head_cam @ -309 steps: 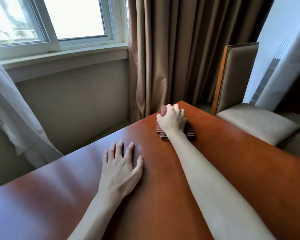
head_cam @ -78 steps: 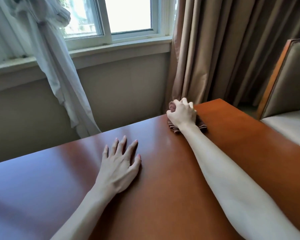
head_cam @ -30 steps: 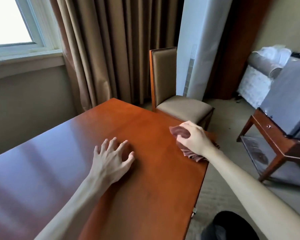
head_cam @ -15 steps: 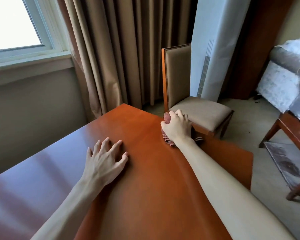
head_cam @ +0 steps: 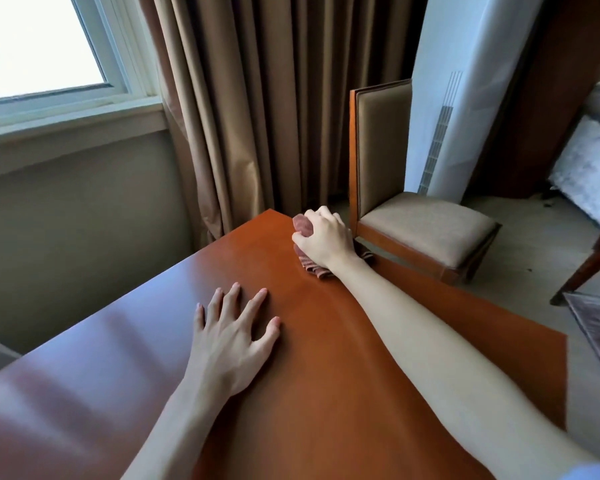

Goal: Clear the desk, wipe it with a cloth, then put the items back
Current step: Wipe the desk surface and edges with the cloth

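The desk (head_cam: 326,393) is a glossy reddish-brown wooden top with nothing on it but my hands and the cloth. My right hand (head_cam: 324,239) is stretched out to the far right edge near the far corner, fingers closed on a bunched pinkish-brown cloth (head_cam: 312,268) pressed to the wood. Part of the cloth shows above my thumb and below my wrist. My left hand (head_cam: 234,336) lies flat in the middle of the desk, fingers spread, holding nothing.
An upholstered wooden chair (head_cam: 413,216) stands just beyond the desk's right edge. Brown curtains (head_cam: 274,98) hang behind the far corner, with a window (head_cam: 49,46) at left. A white floor-standing unit (head_cam: 465,98) and a low wooden stand (head_cam: 596,271) are at right.
My right hand has slid the cloth along the right edge from the near side toward the far corner. My left hand has stayed flat in place.
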`<control>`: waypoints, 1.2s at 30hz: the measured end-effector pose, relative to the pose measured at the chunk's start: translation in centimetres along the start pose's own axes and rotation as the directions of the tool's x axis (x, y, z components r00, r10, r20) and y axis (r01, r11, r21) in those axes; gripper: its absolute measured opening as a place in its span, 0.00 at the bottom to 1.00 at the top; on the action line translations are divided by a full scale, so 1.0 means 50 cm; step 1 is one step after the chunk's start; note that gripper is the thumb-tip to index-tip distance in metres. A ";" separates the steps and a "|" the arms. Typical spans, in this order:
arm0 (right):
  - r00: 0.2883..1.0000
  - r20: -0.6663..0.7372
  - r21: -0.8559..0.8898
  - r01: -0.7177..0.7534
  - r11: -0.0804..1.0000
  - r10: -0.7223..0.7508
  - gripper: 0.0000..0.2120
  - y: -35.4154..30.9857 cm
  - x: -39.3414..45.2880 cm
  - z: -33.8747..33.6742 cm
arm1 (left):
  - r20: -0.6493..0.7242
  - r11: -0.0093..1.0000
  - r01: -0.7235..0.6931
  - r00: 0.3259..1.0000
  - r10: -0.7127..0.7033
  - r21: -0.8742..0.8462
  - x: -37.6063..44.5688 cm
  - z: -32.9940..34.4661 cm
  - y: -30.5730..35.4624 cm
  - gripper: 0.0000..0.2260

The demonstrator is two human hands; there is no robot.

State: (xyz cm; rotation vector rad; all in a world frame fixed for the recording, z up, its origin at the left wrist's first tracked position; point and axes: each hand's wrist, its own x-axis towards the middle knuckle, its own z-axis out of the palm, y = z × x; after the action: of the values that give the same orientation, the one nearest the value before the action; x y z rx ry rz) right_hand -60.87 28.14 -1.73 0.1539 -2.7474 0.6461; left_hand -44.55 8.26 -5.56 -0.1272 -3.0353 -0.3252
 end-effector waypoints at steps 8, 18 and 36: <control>0.993 -0.058 -0.009 -0.107 0.994 0.106 0.25 0.189 -0.254 -0.175 | 0.012 0.958 -0.087 0.996 0.087 0.275 -0.025 -0.047 0.122 0.26; 0.921 -0.267 -0.128 -0.326 0.937 0.284 0.15 0.291 -0.479 -0.285 | 0.091 0.957 -0.289 0.954 0.286 0.020 -0.133 -0.055 0.289 0.27; 0.951 0.135 0.200 0.247 0.948 -0.277 0.18 -0.064 -0.323 -0.072 | -0.004 0.998 0.016 1.000 -0.016 0.054 -0.037 -0.060 -0.003 0.22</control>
State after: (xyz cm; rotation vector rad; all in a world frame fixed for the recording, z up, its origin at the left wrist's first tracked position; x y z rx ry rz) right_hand -44.06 27.43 -2.59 0.6298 -2.7444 0.8384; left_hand -42.49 7.33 -2.82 -0.0989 -3.0403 -0.2440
